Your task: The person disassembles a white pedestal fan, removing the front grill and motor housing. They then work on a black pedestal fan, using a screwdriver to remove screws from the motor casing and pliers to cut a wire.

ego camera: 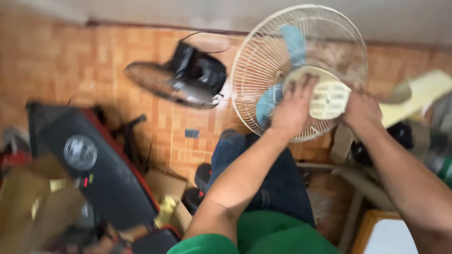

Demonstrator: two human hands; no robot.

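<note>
Fan head [301, 70], a cream wire cage with pale blue blades inside, is held up in front of the person over the orange parquet floor [141, 56], its cage facing away and its motor housing [327, 96] turned towards the camera. The left hand [294, 108] is spread flat against the back of the cage just left of the housing, fingers splayed on the wires, pressing rather than clenched. The right hand [361, 109] cups the right side of the housing; whether its fingers are closed around anything cannot be told, as the picture is blurred there. Dust clouds the cage above the housing.

Judging by this grip, the step in hand looks like steadying or turning the fan head to get at its rear. A next move would call for one hand to keep bearing the weight while the other shifts, since the cage wires give little to grip on.

Left of the fan head, a black fan [183, 77] lies on the floor. Below it sits a black case [94, 160], with brown cardboard [33, 202] nearer the camera.
</note>
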